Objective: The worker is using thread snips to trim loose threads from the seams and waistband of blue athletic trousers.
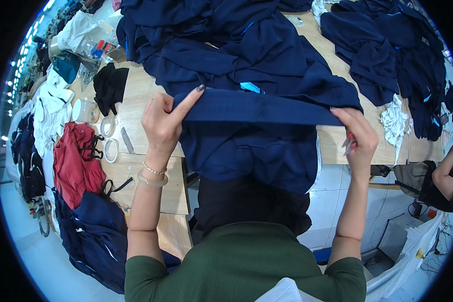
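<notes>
A navy garment (pixel 246 151) hangs over the table's near edge toward my lap, its wide ribbed band (pixel 256 109) stretched out flat and level in front of me. My left hand (pixel 162 121) grips the band's left end, thumb on top. At the right end, my right hand (pixel 361 136) pinches the same band between thumb and fingers. Tucked in the palm of that hand is a small red tool with pale tips (pixel 349 144); it looks like thread snips but is partly hidden. A bright blue tag (pixel 250 87) shows just beyond the band.
Navy garments (pixel 196 30) are heaped beyond my hands, with another pile (pixel 362 55) at the far right. To the left lie tape rolls (pixel 111 150), a grey flat strip (pixel 127 140), a tub (pixel 85 110) and a red garment (pixel 78 161). Another person's arm (pixel 445 173) shows at right.
</notes>
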Tool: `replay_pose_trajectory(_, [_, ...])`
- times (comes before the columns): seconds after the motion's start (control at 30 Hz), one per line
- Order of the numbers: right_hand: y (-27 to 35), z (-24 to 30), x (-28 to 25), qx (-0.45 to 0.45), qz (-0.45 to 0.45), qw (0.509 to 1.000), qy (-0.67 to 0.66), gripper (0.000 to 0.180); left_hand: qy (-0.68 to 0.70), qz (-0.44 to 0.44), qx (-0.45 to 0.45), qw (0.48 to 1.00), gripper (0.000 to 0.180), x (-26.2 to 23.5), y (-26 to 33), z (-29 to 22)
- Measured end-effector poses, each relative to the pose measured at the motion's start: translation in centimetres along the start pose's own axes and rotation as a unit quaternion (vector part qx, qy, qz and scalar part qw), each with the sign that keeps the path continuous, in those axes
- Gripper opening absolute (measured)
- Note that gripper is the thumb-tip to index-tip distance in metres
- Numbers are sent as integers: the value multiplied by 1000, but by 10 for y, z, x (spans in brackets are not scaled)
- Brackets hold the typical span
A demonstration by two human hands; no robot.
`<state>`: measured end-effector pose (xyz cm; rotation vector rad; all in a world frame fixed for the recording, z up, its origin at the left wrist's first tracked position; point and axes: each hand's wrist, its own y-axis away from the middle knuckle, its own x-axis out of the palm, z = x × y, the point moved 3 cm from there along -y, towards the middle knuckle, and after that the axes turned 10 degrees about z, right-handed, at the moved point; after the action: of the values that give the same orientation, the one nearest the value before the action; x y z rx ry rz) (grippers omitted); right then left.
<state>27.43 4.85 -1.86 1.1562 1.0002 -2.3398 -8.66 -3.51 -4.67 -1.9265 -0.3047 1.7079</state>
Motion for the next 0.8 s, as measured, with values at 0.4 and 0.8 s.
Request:
replay_pose_trajectory(0.4, [26, 6, 46, 201, 95, 935, -278, 32, 158, 175, -96, 967, 57, 27, 15, -40])
replay_pose_trajectory(0.8, [-41, -50, 181, 190, 7, 779, -597, 21, 632, 155, -100, 753, 21, 135, -6, -30])
